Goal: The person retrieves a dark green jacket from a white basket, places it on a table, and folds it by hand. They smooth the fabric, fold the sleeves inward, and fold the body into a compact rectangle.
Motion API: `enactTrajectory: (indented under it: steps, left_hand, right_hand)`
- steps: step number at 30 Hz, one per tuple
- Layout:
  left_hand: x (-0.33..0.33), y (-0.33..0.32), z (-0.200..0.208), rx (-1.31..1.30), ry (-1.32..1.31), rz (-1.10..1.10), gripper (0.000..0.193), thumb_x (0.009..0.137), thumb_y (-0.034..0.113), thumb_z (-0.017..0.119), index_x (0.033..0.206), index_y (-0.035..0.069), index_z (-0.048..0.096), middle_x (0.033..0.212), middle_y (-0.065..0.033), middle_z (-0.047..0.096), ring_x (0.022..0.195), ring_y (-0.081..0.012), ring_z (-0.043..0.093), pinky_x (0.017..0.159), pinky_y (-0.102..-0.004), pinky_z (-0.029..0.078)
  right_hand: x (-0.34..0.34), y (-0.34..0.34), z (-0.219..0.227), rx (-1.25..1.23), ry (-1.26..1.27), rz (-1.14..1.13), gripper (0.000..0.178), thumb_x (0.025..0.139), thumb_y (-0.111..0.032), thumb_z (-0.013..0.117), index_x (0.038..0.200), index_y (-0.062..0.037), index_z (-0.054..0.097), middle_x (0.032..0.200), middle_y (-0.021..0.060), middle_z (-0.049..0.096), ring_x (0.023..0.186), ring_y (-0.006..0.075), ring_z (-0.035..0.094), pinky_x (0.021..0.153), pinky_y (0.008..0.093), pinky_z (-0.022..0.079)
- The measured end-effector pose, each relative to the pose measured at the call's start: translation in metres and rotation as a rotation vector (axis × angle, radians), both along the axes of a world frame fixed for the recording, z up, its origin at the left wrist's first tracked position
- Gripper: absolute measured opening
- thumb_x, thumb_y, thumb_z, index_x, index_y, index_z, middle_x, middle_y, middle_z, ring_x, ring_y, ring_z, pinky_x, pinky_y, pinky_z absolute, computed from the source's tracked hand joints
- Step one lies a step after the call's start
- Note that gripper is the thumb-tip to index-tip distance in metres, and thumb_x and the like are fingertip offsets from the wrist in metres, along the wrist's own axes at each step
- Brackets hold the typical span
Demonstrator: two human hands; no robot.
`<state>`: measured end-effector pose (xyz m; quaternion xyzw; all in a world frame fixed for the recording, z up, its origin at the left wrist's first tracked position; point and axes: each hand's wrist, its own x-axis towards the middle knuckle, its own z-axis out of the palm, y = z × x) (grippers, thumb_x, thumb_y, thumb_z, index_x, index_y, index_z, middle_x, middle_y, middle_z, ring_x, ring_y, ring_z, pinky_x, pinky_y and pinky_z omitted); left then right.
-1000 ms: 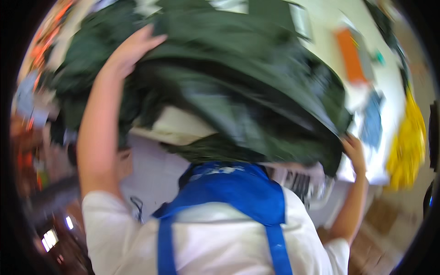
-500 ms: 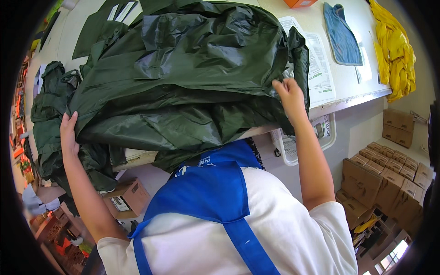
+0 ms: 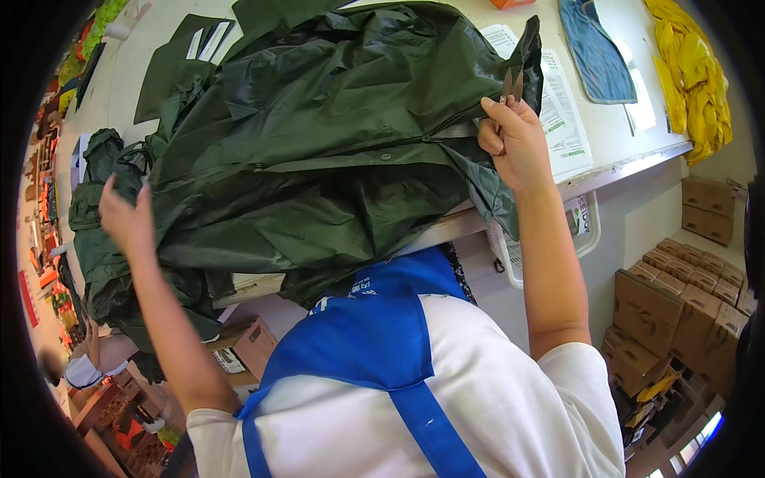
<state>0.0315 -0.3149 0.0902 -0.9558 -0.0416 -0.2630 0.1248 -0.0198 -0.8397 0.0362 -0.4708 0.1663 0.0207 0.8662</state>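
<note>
A dark green waterproof jacket (image 3: 319,119) lies spread and crumpled over the table, its lower part hanging past the near edge. A zip and snap buttons show along its opening toward the right. My right hand (image 3: 518,143) is closed around small snips (image 3: 511,86), whose pointed metal blades stick up past the fingers, apart at the tips. It hovers at the jacket's right end. On the left, my left hand (image 3: 127,215) is slightly blurred, with thumb and fingers apart and nothing in it. It is beside the jacket and in front of a bunched green garment (image 3: 100,223).
Printed sheets (image 3: 566,119), a blue cloth (image 3: 598,52) and yellow garments (image 3: 701,80) lie on the table's right. A white basket (image 3: 590,231) is below the table edge. Cardboard boxes (image 3: 661,311) are stacked at the right; another box (image 3: 253,346) sits under the table.
My left hand has let go of the jacket's left edge and spread its fingers. My right hand has risen, and the snips' blades now show. The jacket's front with its snaps has come into view.
</note>
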Motion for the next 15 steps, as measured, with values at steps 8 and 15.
enactTrajectory:
  steps: [8, 15]
  left_hand:
    - [-0.034, -0.307, -0.059, -0.442, 0.451, -1.064, 0.034, 0.066, 0.007, 0.071, 0.097, 0.008, 0.058, 0.094, -0.0078, 0.057, 0.095, -0.0263, 0.056, 0.078, -0.0371, 0.046]
    - [-0.038, -0.3, -0.063, -0.484, 0.363, -1.191, 0.021, 0.066, -0.001, 0.065, 0.085, 0.008, 0.06, 0.08, -0.0044, 0.056, 0.067, -0.0218, 0.058, 0.054, -0.0304, 0.047]
  right_hand:
    - [0.001, 0.022, -0.005, -0.244, -0.005, -0.138, 0.032, 0.077, 0.001, 0.068, 0.093, -0.0076, 0.041, 0.069, -0.0032, 0.043, 0.049, 0.0034, 0.036, 0.042, 0.0209, 0.027]
    - [-0.022, 0.015, -0.034, -0.167, 0.198, -0.095, 0.043, 0.079, 0.005, 0.059, 0.116, -0.004, 0.038, 0.076, -0.0001, 0.047, 0.053, 0.0065, 0.043, 0.044, 0.0206, 0.03]
